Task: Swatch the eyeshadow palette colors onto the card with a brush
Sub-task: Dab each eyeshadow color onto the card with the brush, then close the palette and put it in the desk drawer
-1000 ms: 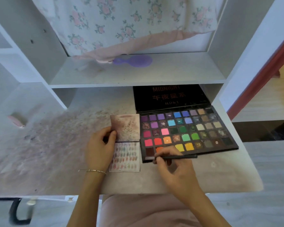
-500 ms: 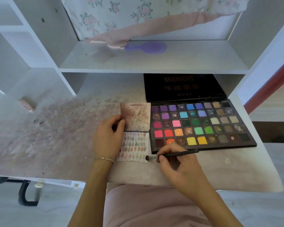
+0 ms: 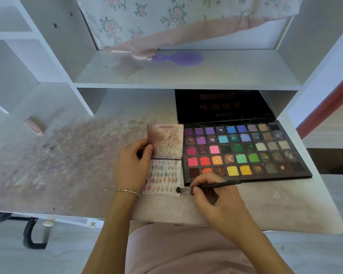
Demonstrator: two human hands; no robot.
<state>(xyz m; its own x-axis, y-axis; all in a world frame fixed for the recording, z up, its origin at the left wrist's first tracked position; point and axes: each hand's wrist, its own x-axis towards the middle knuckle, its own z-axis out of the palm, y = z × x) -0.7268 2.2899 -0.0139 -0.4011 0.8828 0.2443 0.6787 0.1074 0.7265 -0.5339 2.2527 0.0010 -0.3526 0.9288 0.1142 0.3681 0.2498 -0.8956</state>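
Dust-smudged white desk (image 3: 67, 175) carries an open eyeshadow palette (image 3: 244, 151), its black lid propped back under the shelf. Just left of the palette lies the swatch card (image 3: 162, 178). Left hand (image 3: 131, 167) rests on the card's left edge, thumb pinching its raised flap. Right hand (image 3: 216, 196), before the palette, pinches a black brush (image 3: 208, 187) lying nearly level, bristles touching the card's near right corner.

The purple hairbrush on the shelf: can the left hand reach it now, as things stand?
Probably not at once. The left hand holds the card open on the desk, and the purple hairbrush lies apart on the upper shelf. Nothing blocks the way otherwise.
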